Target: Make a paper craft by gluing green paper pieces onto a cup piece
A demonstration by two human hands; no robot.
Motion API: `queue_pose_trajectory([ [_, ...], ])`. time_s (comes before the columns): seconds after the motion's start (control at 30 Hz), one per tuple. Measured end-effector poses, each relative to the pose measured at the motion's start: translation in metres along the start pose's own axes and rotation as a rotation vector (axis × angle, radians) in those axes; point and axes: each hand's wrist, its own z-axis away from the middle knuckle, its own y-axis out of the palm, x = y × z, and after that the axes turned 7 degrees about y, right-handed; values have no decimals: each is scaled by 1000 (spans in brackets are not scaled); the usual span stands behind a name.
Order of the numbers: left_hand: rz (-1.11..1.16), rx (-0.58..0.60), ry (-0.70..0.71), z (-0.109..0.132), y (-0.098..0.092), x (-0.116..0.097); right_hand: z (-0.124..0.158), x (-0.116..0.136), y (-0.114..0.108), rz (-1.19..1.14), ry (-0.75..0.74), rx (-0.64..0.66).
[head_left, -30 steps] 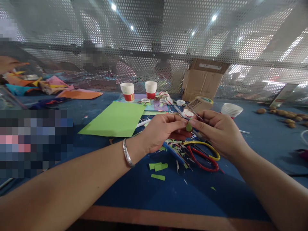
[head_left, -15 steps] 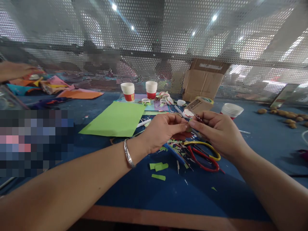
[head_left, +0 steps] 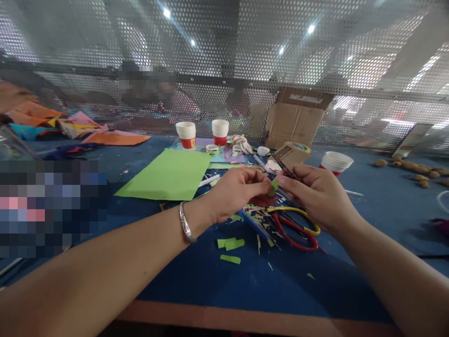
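My left hand, with a silver bangle at the wrist, is closed in a pinch on a small piece of green paper. My right hand is closed around a slim dark tool that points up and to the left; its kind does not show clearly. Thumb and fingertips of the right hand are close to the green piece. Below both hands lie scissors with red and yellow handles, a blue strip-like object and many paper scraps. Cut green strips are nearer to me.
A green sheet lies at left, beside a white pen. Behind stand stacked paper cups, more cups, small white rings and a cardboard box. Walnut-like objects are at right. Another person's blurred hand is far left.
The green piece between my fingertips shows more now, and the dark tool has shifted slightly in my right hand. At far left the other person's hand has moved left.
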Motion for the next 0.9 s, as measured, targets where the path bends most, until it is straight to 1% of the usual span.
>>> queue_pose_trajectory([
  [0.2, 41, -29, 13, -1, -2, -1, -1, 0, -3, -18, 29, -9],
  [0.4, 88, -47, -6, -2, -4, 0, -2, -2, -3, -47, 56, 38],
  [0.57, 138, -27, -41, -4, -6, 0, -3, -3, -3, -81, 60, 20],
  [0.7, 178, -60, -67, -5, -7, 0, -3, -1, -1, -104, 46, -5],
  [0.8, 199, -82, -53, -5, -8, 2, -2, 1, -1, -121, 47, -12],
  [0.9, 214, -73, -32, -5, -9, 3, -1, 1, -1, -130, 49, 3],
])
